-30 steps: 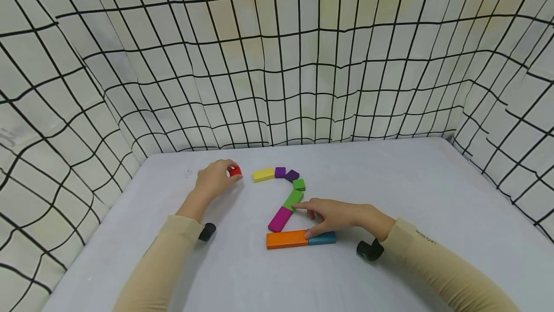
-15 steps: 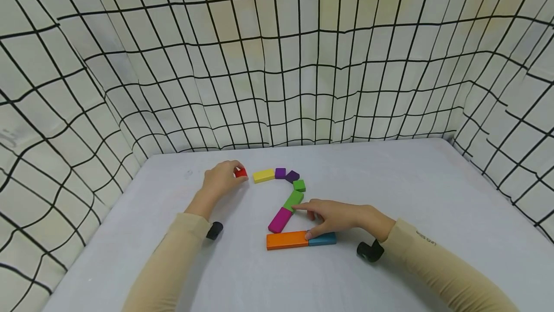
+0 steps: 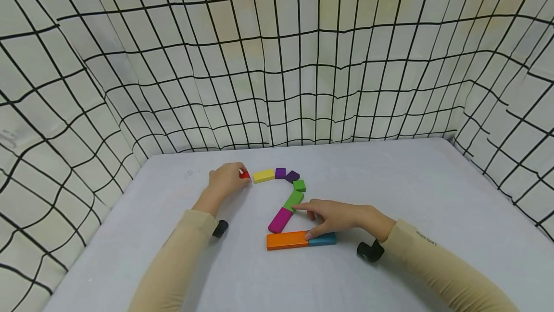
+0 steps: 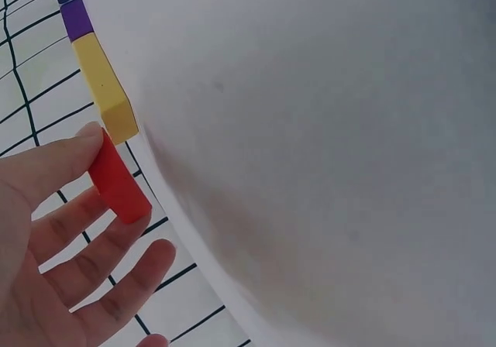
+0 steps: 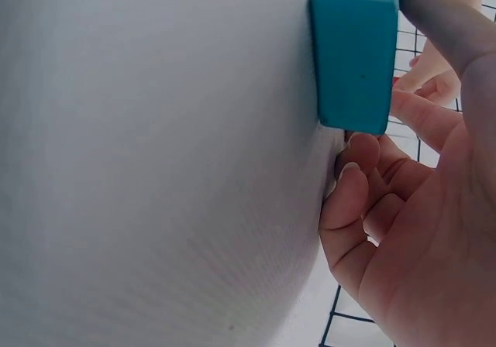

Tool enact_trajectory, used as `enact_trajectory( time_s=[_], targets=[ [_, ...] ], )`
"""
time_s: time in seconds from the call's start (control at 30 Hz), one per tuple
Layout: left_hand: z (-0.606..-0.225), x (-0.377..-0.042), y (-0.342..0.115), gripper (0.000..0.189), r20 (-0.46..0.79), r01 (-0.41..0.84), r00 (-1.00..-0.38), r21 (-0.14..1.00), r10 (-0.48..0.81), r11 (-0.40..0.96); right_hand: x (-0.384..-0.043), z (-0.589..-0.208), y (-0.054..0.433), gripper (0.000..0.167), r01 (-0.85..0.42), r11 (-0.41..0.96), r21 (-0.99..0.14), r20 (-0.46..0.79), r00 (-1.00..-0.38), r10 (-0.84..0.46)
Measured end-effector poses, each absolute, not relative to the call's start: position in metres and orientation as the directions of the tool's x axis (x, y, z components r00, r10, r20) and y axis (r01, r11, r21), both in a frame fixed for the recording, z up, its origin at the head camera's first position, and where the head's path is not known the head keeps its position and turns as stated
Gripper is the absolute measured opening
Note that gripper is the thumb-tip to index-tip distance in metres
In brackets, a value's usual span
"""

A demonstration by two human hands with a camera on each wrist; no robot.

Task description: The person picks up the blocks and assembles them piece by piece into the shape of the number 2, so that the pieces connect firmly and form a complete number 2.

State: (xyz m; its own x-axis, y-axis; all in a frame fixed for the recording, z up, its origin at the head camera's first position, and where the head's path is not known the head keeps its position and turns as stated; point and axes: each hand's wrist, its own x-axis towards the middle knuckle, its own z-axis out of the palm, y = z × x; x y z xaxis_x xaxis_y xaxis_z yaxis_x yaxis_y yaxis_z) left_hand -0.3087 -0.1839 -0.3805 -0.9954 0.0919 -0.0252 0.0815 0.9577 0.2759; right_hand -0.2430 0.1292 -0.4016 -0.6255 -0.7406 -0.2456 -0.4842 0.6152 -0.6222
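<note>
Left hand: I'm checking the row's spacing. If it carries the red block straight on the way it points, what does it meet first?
Most likely the yellow block: the left hand pinches the red block just short of its near end, with only a small gap visible.

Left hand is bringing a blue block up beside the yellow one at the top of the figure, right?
Not blue: the block in the left hand is red, as the head and left wrist views show. It sits beside the yellow block at the top of the figure.
</note>
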Motion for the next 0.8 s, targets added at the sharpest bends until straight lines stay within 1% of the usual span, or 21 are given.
enact_trajectory(
  time_s=[0.43,0.8],
  targets=[
    [-0.383,-0.311,-0.172,0.035,-0.064,0.063,-0.995,0.219,0.079,0.974,-0.243,-0.402,0.130,0.077,-0.485,0.602,-0.634,-0.238,-0.619,-0.749],
    [-0.382,-0.313,-0.169,0.033,-0.092,0.060,-0.992,0.231,0.083,0.971,-0.245,-0.403,0.129,0.077,-0.490,0.611,-0.622,-0.244,-0.621,-0.745]
  ],
)
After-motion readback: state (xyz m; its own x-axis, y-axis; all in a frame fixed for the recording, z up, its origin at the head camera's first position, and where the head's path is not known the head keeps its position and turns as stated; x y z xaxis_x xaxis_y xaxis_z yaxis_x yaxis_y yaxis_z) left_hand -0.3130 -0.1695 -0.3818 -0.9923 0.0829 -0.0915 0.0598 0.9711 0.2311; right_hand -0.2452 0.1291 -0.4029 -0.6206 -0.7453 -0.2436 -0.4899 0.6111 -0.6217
